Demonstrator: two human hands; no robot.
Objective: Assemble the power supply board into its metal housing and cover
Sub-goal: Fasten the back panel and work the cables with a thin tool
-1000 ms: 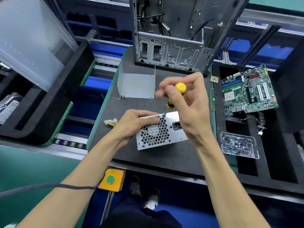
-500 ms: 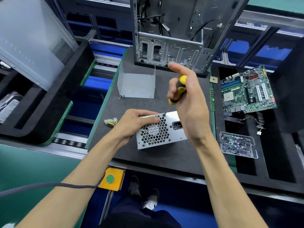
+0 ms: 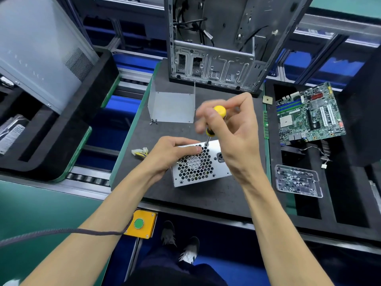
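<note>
Nearest the viewer, both forearms reach forward over the dark work mat toward the power supply housing, which stands on the mat directly ahead, its perforated fan-grille face turned up and toward the camera. Its long axis runs left to right, rising slightly on the right.

The left hand rests on the housing's upper left edge, fingers curled over the top and pressing down — a steadying hold, the fingertips lying just beside the screw point. The right hand is above and to the right of the housing and grips the screwdriver by its yellow handle, thumb and fingers closed round it; the finger ends are motion-blurred, so their exact placement cannot be told.

The governing relation: the screwdriver shaft slopes down and to the left from the right hand, its tip meeting the grille face at the upper edge, near the centre. Whether a screw is seated under the tip cannot be seen. The judgement is that a fastener is being driven here, and the tool must stay in line with that hole while the left hand resists the push.

Further out — loose screws lie beside the folded metal cover, well apart from the housing. Beyond stands the open computer chassis.
</note>
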